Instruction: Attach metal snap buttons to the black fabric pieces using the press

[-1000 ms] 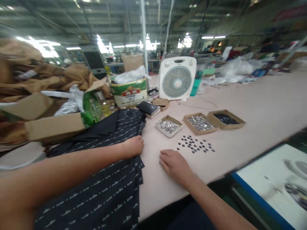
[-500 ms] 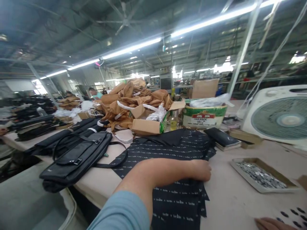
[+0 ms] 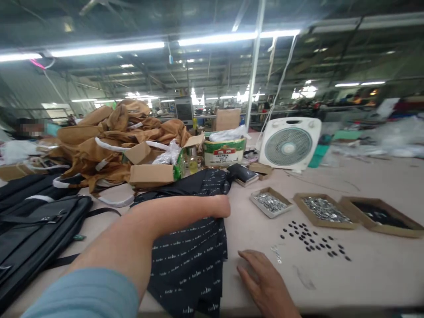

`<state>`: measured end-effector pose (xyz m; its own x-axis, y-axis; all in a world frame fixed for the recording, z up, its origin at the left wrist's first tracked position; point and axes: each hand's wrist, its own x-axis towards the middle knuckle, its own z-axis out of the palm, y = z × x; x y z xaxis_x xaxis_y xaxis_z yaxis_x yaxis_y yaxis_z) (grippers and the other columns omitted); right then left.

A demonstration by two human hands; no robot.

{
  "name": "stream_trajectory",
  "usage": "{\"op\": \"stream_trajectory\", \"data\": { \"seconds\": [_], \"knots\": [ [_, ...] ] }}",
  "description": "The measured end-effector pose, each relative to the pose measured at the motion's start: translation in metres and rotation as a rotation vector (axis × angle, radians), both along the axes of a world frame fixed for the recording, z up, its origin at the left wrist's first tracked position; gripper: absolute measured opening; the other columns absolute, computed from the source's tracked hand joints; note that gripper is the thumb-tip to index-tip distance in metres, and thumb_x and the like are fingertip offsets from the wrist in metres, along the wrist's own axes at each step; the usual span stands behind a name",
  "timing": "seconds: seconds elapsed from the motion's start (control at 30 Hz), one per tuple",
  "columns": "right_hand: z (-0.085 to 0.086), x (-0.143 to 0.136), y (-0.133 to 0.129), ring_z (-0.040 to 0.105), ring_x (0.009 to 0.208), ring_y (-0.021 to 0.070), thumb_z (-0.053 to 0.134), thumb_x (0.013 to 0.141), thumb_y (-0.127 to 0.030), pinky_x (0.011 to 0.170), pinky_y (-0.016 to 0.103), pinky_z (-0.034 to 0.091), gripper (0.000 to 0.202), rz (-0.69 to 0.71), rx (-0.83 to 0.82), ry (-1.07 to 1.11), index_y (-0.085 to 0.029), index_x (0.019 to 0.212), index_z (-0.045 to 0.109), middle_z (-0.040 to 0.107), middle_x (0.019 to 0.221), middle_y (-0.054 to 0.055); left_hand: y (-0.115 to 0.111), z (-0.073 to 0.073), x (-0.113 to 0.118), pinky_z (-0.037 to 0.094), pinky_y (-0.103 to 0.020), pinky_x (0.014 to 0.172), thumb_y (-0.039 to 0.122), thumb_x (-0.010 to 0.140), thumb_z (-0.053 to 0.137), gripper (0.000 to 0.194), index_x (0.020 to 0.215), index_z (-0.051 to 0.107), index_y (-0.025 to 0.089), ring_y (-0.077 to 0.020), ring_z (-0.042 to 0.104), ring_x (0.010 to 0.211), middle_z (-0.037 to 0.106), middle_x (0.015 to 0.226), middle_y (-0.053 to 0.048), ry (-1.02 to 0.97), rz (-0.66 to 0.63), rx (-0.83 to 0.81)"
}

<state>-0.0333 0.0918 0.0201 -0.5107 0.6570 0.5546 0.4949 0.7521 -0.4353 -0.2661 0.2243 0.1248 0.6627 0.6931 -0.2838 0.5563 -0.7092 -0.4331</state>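
My left hand point(image 3: 222, 206) reaches across black lining fabric point(image 3: 190, 265) printed with rows of small white lettering. It is closed at the fabric's right edge; the fingertips are hidden behind the back of the hand. The fabric lies in overlapping layers, partly covered by my forearm. My right hand point(image 3: 265, 282) is low over the pale table point(image 3: 245, 229), fingers apart and holding nothing. Near it lie a few small silvery pieces point(image 3: 276, 255) and several black round buttons or snaps point(image 3: 308, 240).
Shallow boxes of metal parts point(image 3: 270, 202) stand at the right, beside a box with dark contents point(image 3: 380, 216). Behind are a white fan point(image 3: 288, 145), a notebook point(image 3: 243, 174) and a green carton point(image 3: 223, 152). Brown bags point(image 3: 122, 132) and a black bag point(image 3: 43, 229) fill the left.
The view has swung right, bringing in the fan, more boxes and the black round pieces. My right hand shows more fully, with fingers apart. My left hand stays at the fabric's edge.
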Motion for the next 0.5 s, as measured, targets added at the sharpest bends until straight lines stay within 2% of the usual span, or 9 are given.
{"op": "stream_trajectory", "data": {
  "seconds": [0.1, 0.2, 0.37, 0.5],
  "knots": [
    [-0.002, -0.002, -0.006, 0.067, 0.104, 0.0265, 0.059, 0.09, -0.024, 0.093, 0.042, 0.056, 0.026, -0.02, -0.13, 0.023, -0.021, 0.114, 0.069, 0.073, 0.112, 0.01, -0.004, 0.001, -0.011, 0.052, -0.035, 0.083, 0.018, 0.088, 0.068, 0.009, 0.08, 0.066, 0.014, -0.0177, 0.064, 0.087, 0.069, 0.086, -0.004, 0.064, -0.092, -0.054],
    [0.0, -0.001, -0.009, 0.066, 0.103, 0.0267, 0.06, 0.089, -0.021, 0.094, 0.043, 0.053, 0.023, -0.041, -0.209, 0.032, -0.022, 0.11, 0.069, 0.072, 0.11, 0.01, -0.011, 0.002, -0.027, 0.046, -0.034, 0.082, 0.007, 0.081, 0.069, 0.015, 0.071, 0.066, 0.017, -0.0231, 0.062, 0.1, 0.072, 0.09, -0.009, 0.053, -0.203, -0.052],
    [0.003, -0.001, -0.013, 0.063, 0.101, 0.0272, 0.063, 0.087, -0.017, 0.094, 0.045, 0.05, 0.019, -0.055, -0.26, 0.025, -0.02, 0.105, 0.068, 0.07, 0.107, 0.009, -0.014, -0.004, -0.055, 0.042, -0.037, 0.086, 0.012, 0.091, 0.059, 0.01, 0.087, 0.067, 0.018, -0.0227, 0.061, 0.094, 0.071, 0.091, -0.008, 0.007, -0.317, -0.007],
    [0.001, 0.0, -0.014, 0.062, 0.1, 0.0259, 0.064, 0.085, -0.014, 0.093, 0.044, 0.049, 0.018, -0.036, -0.284, 0.054, -0.02, 0.101, 0.069, 0.07, 0.104, 0.008, -0.014, -0.012, -0.061, 0.041, -0.039, 0.094, 0.013, 0.09, 0.059, 0.008, 0.09, 0.066, 0.018, -0.0206, 0.061, 0.084, 0.07, 0.084, -0.006, -0.022, -0.348, -0.004]
  ]
}}
